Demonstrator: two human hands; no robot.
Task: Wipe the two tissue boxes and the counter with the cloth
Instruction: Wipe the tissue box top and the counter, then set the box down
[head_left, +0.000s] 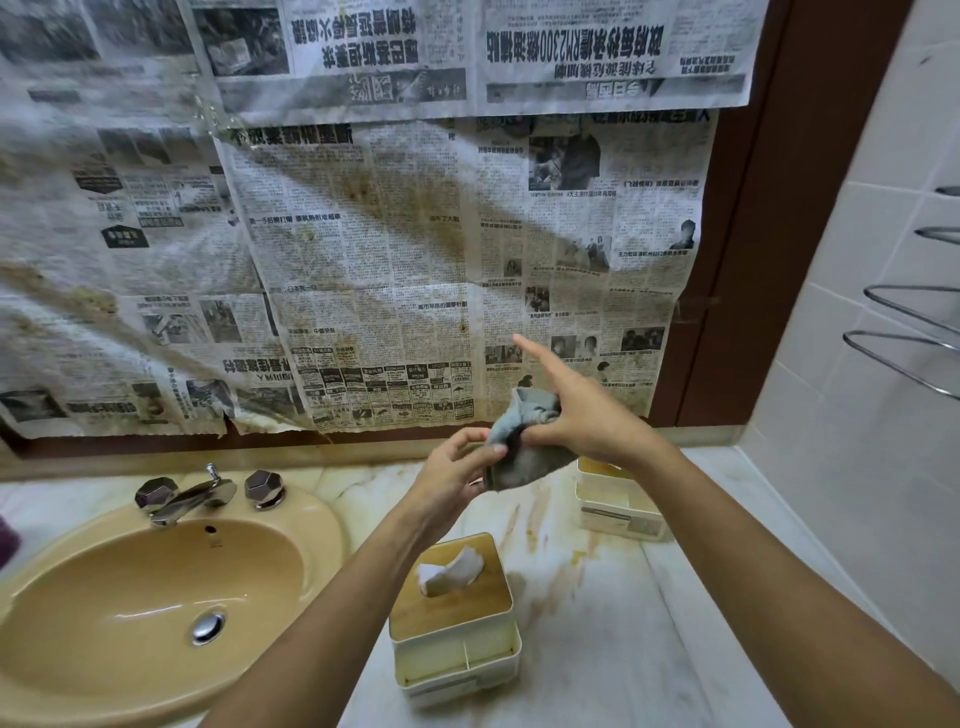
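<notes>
Both of my hands hold a crumpled grey-blue cloth (524, 441) in the air above the counter. My left hand (457, 475) pinches its lower left edge. My right hand (576, 410) grips the bunched top, with the index finger pointing up and left. Below, a cream tissue box (452, 623) with a wooden lid and a tissue sticking out stands near the counter's front. A second cream tissue box (621, 506) stands farther back, partly hidden by my right wrist. The marble counter (597, 623) shows brown stains between the boxes.
A tan sink (156, 587) with a chrome tap (192, 499) fills the left. Stained newspaper (389, 260) covers the wall behind. On the right, a tiled wall carries a chrome rack (909, 332). A purple thing (8, 540) shows at the left edge.
</notes>
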